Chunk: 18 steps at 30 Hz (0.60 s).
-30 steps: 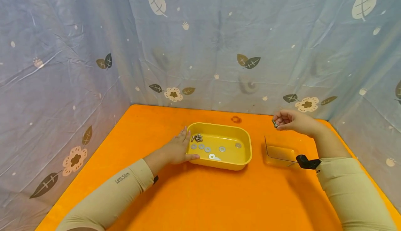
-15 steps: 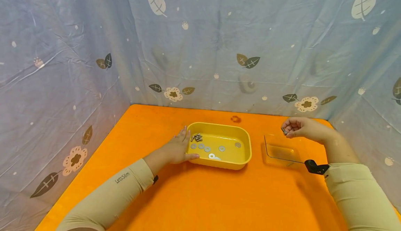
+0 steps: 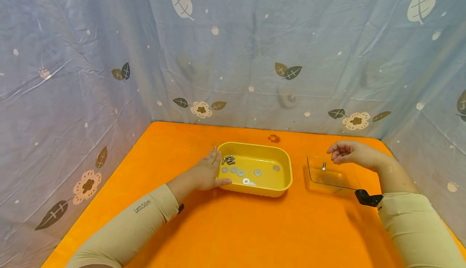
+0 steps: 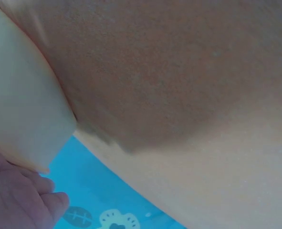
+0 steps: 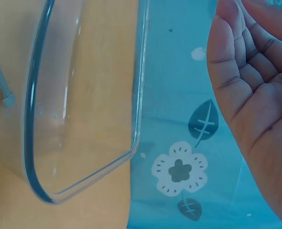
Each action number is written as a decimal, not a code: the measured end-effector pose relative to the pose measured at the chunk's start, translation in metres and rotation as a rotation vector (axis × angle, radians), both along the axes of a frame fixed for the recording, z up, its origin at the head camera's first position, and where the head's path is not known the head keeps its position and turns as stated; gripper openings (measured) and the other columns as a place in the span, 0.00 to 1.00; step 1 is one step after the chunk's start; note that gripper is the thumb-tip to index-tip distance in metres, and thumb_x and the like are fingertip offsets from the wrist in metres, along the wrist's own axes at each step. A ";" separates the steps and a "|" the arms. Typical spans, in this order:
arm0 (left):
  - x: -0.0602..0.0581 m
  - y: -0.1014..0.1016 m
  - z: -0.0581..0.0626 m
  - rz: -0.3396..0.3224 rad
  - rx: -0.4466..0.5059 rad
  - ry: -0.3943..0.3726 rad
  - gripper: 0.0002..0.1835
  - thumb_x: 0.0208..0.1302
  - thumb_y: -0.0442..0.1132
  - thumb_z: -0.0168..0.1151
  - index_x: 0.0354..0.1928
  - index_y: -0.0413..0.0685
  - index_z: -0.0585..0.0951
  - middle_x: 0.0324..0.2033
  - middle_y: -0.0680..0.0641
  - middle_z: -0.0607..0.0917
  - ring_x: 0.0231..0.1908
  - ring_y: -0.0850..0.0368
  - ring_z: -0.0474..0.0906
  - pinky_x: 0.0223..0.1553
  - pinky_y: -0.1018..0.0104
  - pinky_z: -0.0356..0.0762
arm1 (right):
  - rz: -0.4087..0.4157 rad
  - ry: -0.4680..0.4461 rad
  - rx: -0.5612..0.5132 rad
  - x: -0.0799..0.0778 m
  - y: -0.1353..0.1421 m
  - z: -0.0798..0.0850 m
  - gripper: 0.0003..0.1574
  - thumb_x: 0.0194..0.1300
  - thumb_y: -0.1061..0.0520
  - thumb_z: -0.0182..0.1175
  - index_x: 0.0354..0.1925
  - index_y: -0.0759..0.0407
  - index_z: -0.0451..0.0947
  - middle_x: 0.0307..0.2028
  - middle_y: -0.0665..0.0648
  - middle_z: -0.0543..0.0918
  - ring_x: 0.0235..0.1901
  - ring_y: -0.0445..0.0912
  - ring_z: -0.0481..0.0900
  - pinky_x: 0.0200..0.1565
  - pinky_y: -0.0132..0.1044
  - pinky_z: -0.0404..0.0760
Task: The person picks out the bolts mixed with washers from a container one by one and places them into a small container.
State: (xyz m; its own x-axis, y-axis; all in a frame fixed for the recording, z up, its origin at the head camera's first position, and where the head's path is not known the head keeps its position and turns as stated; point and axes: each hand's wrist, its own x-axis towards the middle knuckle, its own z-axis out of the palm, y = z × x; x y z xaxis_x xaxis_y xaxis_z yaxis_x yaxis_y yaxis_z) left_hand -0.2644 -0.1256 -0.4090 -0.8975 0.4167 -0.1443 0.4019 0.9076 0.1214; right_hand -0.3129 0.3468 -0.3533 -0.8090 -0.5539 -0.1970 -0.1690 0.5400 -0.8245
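Observation:
My left hand (image 3: 207, 173) rests at the left end of a yellow plastic tray (image 3: 271, 186), fingers spread along its outside and thumb over the front rim. Inside lie a small heap of bolts (image 3: 229, 160) and several flat washers (image 3: 257, 172). My right hand (image 3: 347, 154) hovers over the rear right of a clear box (image 3: 320, 184), its fingers loosely bent with nothing between them. A single bolt (image 3: 324, 166) shows within the box's outline, to the left of the fingertips. In the right wrist view, a bolt (image 5: 1, 74) appears left of the box's thick rim (image 5: 30, 109).
An orange tabletop (image 3: 233, 235) carries both containers, with a gap between them. Patterned curtains (image 3: 233, 58) close off the back and both sides. A black wrist mount (image 3: 367, 198) on the right arm overlaps the box's front right corner.
My right hand has moved right and downward, and its fingers have let go of the bolt, which now shows apart from them over the box. The left hand stays still on the tray.

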 end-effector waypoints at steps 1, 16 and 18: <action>0.000 0.000 0.000 0.001 0.002 -0.002 0.59 0.52 0.76 0.41 0.69 0.35 0.38 0.69 0.35 0.33 0.69 0.43 0.36 0.65 0.48 0.47 | -0.001 0.005 0.004 0.000 0.000 -0.001 0.23 0.64 0.61 0.55 0.52 0.74 0.64 0.40 0.67 0.72 0.38 0.47 0.77 0.43 0.34 0.77; 0.000 -0.001 -0.001 -0.002 0.023 -0.002 0.59 0.52 0.76 0.41 0.69 0.35 0.38 0.68 0.36 0.32 0.69 0.43 0.35 0.65 0.48 0.47 | 0.000 0.085 0.007 -0.004 -0.015 0.012 0.22 0.65 0.60 0.55 0.53 0.72 0.66 0.40 0.60 0.76 0.39 0.45 0.79 0.44 0.33 0.77; 0.000 -0.001 0.000 -0.001 0.027 -0.007 0.59 0.52 0.76 0.41 0.69 0.35 0.38 0.68 0.36 0.31 0.69 0.43 0.35 0.65 0.48 0.47 | 0.010 0.104 -0.005 -0.005 -0.020 0.015 0.21 0.64 0.61 0.55 0.53 0.72 0.67 0.40 0.60 0.76 0.39 0.46 0.79 0.43 0.33 0.78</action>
